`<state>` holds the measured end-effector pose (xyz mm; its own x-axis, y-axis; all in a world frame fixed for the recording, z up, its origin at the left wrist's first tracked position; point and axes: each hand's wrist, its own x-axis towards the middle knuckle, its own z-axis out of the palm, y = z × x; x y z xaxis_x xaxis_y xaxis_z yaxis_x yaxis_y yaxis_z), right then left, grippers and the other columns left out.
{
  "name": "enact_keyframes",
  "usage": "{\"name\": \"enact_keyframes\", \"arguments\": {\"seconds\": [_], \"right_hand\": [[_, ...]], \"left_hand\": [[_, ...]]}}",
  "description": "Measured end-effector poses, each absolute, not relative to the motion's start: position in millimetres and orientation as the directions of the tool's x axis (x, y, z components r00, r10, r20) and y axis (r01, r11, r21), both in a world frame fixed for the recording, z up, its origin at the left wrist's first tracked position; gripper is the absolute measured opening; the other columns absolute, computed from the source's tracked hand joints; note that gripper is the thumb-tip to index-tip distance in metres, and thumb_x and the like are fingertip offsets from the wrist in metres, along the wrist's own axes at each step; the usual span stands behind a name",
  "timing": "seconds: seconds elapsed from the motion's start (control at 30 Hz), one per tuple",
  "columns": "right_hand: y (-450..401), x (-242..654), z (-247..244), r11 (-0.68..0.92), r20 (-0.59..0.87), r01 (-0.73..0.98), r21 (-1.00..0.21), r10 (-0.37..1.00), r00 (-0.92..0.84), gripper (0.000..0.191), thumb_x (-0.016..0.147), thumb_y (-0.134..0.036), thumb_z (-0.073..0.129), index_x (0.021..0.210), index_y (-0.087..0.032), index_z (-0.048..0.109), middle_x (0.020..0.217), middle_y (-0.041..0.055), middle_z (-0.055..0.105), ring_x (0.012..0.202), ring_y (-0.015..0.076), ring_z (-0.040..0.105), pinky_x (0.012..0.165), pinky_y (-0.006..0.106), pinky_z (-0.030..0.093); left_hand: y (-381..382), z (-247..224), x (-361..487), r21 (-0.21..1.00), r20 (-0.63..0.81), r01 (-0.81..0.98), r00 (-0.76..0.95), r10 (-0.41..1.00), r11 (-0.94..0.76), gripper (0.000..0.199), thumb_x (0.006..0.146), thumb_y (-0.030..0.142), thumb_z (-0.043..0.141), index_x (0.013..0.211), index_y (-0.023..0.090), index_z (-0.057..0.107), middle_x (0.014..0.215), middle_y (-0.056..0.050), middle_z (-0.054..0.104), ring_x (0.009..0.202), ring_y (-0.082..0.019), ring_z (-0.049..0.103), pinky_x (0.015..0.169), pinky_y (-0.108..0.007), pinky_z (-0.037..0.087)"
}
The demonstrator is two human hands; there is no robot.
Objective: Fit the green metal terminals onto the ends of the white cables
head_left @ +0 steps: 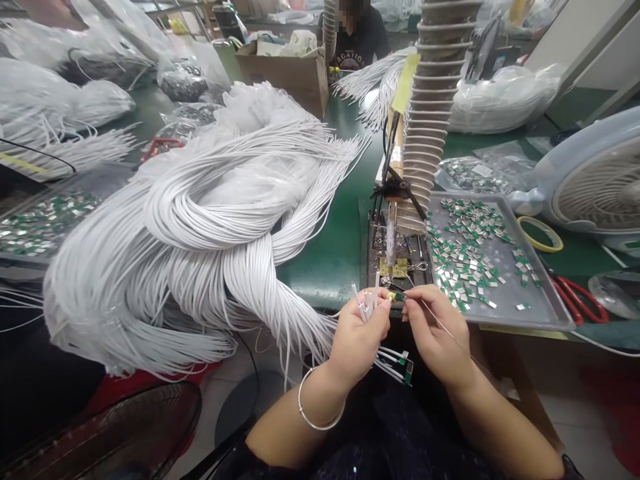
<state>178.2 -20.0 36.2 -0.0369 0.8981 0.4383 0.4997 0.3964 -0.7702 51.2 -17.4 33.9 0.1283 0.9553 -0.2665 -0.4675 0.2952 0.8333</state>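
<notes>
My left hand (359, 337) is closed around several white cables (367, 303), whose stripped ends point up. Below that hand, cables with small green circuit boards (403, 359) on their ends hang out. At its fingertips, a small connector board (397, 296) sits just under the tip of an upright soldering iron (393, 233); whether they touch I cannot tell. My right hand (434, 328) pinches a thin solder wire (440, 323) close to the board. Its fingertips are at the board's right side, partly hiding it.
A large bundle of white cables (210, 220) covers the left of the green table (345, 247). At right are a tray (543, 303) of loose boards, red-handled scissors (580, 300), a tape roll (540, 233) and a fan (600, 180). A ribbed hose (435, 100) hangs down. Another person (355, 40) sits opposite.
</notes>
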Motion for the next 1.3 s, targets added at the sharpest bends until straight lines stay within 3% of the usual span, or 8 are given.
{"name": "enact_keyframes", "arguments": {"seconds": [0.4,0.63,0.77,0.87,0.97,1.1,1.3], "right_hand": [[-16,176,33,0.367,0.377,0.406,-0.837,0.924,-0.058,0.01,0.087,-0.016,0.048,0.09,-0.021,0.057,0.079,0.0027,0.057,0.067,0.0133,0.057,0.058,0.026,0.049],[-15,179,31,0.404,0.406,0.402,-0.822,0.91,-0.084,0.015,0.088,-0.015,0.046,0.093,-0.021,0.059,0.08,0.003,0.059,0.071,0.0142,0.059,0.061,0.028,0.05],[-16,181,24,0.468,0.504,0.439,-0.767,0.863,-0.039,0.027,0.089,-0.012,0.042,0.109,-0.022,0.057,0.092,0.0053,0.063,0.076,0.0147,0.062,0.067,0.031,0.054],[-20,184,16,0.484,0.538,0.379,-0.789,0.841,0.046,0.039,0.09,-0.013,0.04,0.127,-0.024,0.045,0.104,0.0076,0.065,0.081,0.0157,0.065,0.065,0.031,0.057],[-24,185,11,0.499,0.555,0.357,-0.79,0.829,0.069,0.039,0.09,-0.012,0.042,0.126,-0.025,0.048,0.113,0.0078,0.065,0.089,0.0175,0.067,0.066,0.032,0.06],[-24,186,11,0.543,0.626,0.429,-0.722,0.777,0.07,0.037,0.085,-0.007,0.051,0.117,-0.026,0.056,0.108,0.0063,0.069,0.088,0.0188,0.069,0.071,0.034,0.061],[-19,184,17,0.655,0.729,0.5,-0.566,0.681,-0.067,0.033,0.081,-0.003,0.055,0.107,-0.022,0.061,0.103,0.0097,0.069,0.091,0.0196,0.068,0.074,0.036,0.06]], "left_hand": [[-16,37,49,0.858,-0.263,-0.43,0.105,0.959,0.282,0.02,0.075,0.034,0.064,0.076,0.016,0.053,0.046,0.009,0.038,0.039,-0.004,0.028,0.041,-0.02,0.023],[-16,35,50,0.88,-0.287,-0.382,0.049,0.957,0.283,0.021,0.073,0.029,0.065,0.064,0.016,0.051,0.064,0.003,0.051,0.043,-0.003,0.033,0.043,-0.02,0.027],[-14,40,51,0.854,-0.342,-0.395,0.069,0.937,0.34,0.017,0.073,0.028,0.064,0.073,0.017,0.052,0.05,0.008,0.041,0.04,-0.003,0.03,0.04,-0.018,0.023],[-12,45,51,0.84,-0.37,-0.398,0.079,0.926,0.37,0.016,0.073,0.028,0.063,0.078,0.017,0.053,0.045,0.01,0.037,0.038,-0.003,0.027,0.039,-0.017,0.021],[-9,47,51,0.829,-0.388,-0.406,0.076,0.919,0.384,0.017,0.072,0.027,0.064,0.078,0.016,0.053,0.044,0.011,0.036,0.037,-0.003,0.027,0.038,-0.016,0.02],[-7,49,52,0.81,-0.411,-0.422,0.088,0.908,0.407,0.018,0.071,0.026,0.065,0.078,0.016,0.052,0.046,0.011,0.037,0.036,-0.002,0.026,0.037,-0.015,0.019],[-4,54,53,0.796,-0.4,-0.451,0.109,0.91,0.404,0.017,0.073,0.026,0.064,0.079,0.016,0.051,0.044,0.013,0.033,0.036,-0.001,0.023,0.037,-0.015,0.018]]}}
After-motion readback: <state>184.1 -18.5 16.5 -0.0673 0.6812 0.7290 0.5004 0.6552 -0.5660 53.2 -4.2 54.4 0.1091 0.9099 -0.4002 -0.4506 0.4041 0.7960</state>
